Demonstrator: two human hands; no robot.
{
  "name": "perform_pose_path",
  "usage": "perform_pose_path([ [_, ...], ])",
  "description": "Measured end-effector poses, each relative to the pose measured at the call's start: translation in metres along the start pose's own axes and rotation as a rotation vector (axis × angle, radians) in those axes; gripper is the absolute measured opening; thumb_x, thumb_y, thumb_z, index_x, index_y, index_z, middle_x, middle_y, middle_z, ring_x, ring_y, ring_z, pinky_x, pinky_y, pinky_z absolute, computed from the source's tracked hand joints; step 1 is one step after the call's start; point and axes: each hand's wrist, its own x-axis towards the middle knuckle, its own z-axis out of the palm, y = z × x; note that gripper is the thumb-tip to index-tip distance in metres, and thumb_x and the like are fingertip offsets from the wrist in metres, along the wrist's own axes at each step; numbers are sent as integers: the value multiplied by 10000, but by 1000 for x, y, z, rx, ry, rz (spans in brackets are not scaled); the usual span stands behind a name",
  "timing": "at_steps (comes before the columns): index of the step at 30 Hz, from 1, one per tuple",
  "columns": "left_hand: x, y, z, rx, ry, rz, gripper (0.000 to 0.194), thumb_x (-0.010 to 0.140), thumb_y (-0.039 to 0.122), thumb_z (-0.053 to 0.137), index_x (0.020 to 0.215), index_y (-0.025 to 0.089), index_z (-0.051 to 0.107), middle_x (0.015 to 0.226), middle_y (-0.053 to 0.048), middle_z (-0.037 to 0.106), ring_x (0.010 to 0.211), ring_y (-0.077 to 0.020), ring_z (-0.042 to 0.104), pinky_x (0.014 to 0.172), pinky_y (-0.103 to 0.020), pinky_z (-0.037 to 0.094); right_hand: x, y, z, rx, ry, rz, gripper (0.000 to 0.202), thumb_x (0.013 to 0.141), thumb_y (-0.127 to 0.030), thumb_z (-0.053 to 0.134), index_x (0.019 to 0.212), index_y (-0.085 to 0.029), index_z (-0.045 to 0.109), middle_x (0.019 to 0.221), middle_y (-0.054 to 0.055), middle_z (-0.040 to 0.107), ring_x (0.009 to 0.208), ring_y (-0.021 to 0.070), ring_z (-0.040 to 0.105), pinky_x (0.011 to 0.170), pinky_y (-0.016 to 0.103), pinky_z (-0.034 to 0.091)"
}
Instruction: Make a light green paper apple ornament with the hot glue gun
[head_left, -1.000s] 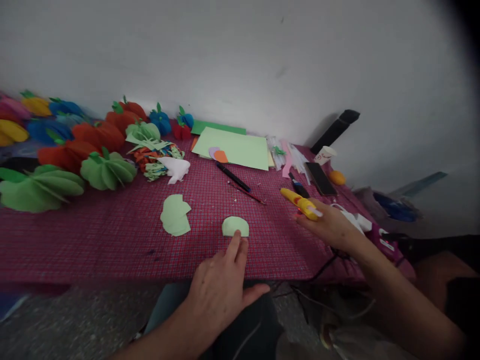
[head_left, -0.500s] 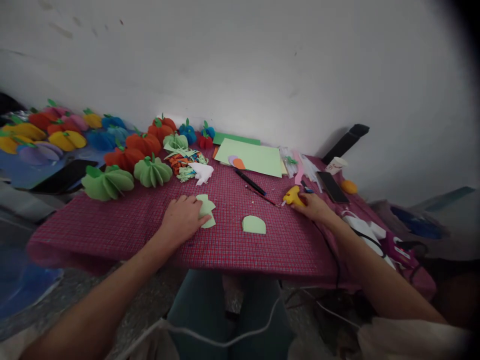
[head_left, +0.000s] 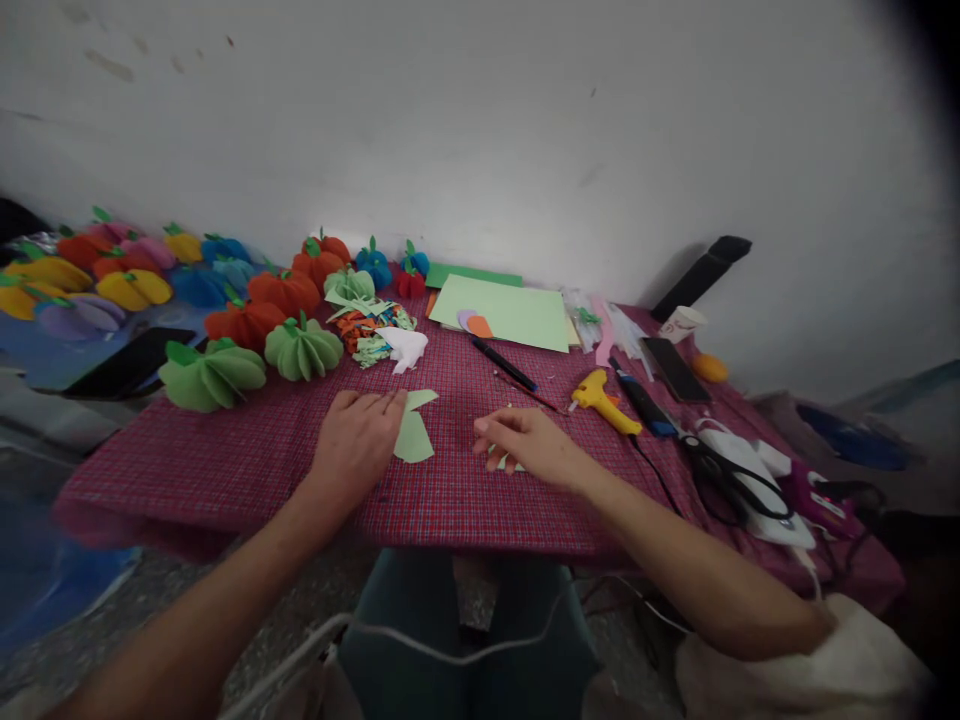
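My left hand (head_left: 360, 432) lies over some light green paper pieces (head_left: 412, 438), its fingers stretched out and touching their left side. Two of those pieces stick out past the fingertips. My right hand (head_left: 529, 445) hovers over a second light green paper piece (head_left: 511, 466), which it mostly covers. Its fingers are bent but apart, with nothing visible in them. To the right of that hand, a yellow glue gun (head_left: 606, 402) rests on the checked tablecloth (head_left: 465, 510).
Paper pumpkins (head_left: 247, 322) in several colours stand at the left, beside a heap of paper scraps (head_left: 367, 330). Light green sheets (head_left: 506, 312) and a black pen (head_left: 504, 362) lie behind the hands. At the right are a cutter (head_left: 643, 398), scissors (head_left: 739, 480) and a phone (head_left: 676, 370).
My right hand has let go of the glue gun and moved left over the single green paper piece. The glue gun now lies on the cloth. My left hand stays at its papers.
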Motion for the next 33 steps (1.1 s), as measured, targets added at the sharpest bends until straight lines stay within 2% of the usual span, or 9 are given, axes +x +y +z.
perform_pose_path([
  [2,-2,10,-9,-57,101,74,387,897,130,325,1261,102,456,1254,-136,560,1109,-270,514,872,-428,342,4,-4,3,166,-62,86,414,801,-549,510,805,-145,602,782,78,667,567,105,597,428,185,406],
  [6,2,34,-14,-202,225,216,385,897,149,355,1261,190,473,1298,-56,538,1163,-273,464,912,-446,325,2,-3,-4,375,-64,88,351,696,-491,669,765,-152,609,699,6,613,519,63,531,447,168,393],
  [11,29,47,-5,-889,29,-158,590,819,204,443,1386,195,282,1180,-76,607,965,-203,572,818,-363,431,-5,15,-26,232,123,-38,271,691,-418,689,695,-158,612,559,-55,514,477,53,430,470,192,346],
  [14,46,51,-1,-1167,-158,-132,386,830,367,461,1160,192,557,958,-32,668,773,-151,586,676,-272,440,-6,25,-37,177,143,-55,256,710,-413,669,724,-159,638,585,-48,531,503,67,433,499,215,345],
  [17,60,57,3,-1106,-228,-44,273,800,409,509,739,179,644,638,24,588,589,-111,495,544,-232,358,-6,30,-46,147,103,-45,247,728,-407,650,751,-161,652,618,-34,566,547,89,474,545,238,374],
  [19,68,60,6,-1073,-263,-26,275,802,383,509,647,175,602,552,45,496,530,-93,427,492,-223,296,-6,31,-55,118,79,-48,225,740,-389,641,760,-165,655,656,-26,592,590,98,503,590,247,395],
  [23,77,59,16,-1074,-352,28,309,817,394,489,619,172,570,547,51,458,522,-84,402,481,-219,270,-6,32,-72,37,38,-86,166,758,-341,634,762,-177,657,686,-30,605,628,93,508,625,240,395],
  [27,82,56,22,-1126,-422,46,298,832,413,473,714,179,616,632,33,564,588,-101,482,541,-227,341,-6,38,-82,-20,4,-78,185,784,-354,604,766,-178,656,680,-27,600,615,92,495,599,238,383],
  [33,81,55,22,-919,-272,21,319,822,479,472,822,204,635,813,-13,650,781,-173,544,717,-312,392,-3,47,-83,-84,-16,-10,206,759,-373,617,725,-171,642,645,-18,588,584,102,487,568,251,373],
])
